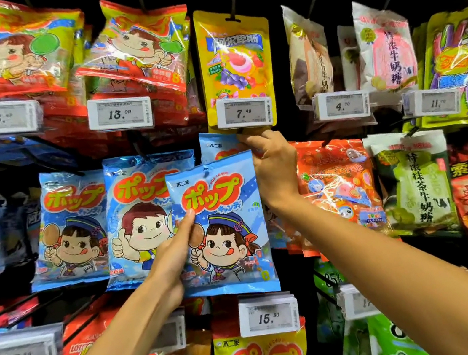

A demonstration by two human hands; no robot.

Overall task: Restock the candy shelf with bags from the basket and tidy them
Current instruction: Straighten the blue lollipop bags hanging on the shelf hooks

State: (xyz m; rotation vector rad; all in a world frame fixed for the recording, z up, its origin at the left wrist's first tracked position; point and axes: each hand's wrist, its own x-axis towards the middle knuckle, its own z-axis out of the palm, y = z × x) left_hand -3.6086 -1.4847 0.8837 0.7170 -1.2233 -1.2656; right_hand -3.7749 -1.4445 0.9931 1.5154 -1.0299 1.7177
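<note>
My left hand (173, 250) grips a light blue candy bag (226, 228) with a cartoon girl by its lower left edge, holding it upright in front of the middle row of hooks. My right hand (272, 164) is raised beside the bag's top right corner, fingers closed at the top of another blue bag (218, 147) hanging behind it, just under the 7.49 price tag (243, 112). Two matching blue bags (74, 227) (139, 216) hang to the left on their own hooks. The basket is out of sight.
Pegs of candy bags fill the wall: red-and-yellow bags (138, 47) above, a yellow pouch (234, 61) over my right hand, an orange bag (337, 187) and green bags (415, 186) to the right. Price tags stick out on the hook ends, including 15.80 (268, 316) below.
</note>
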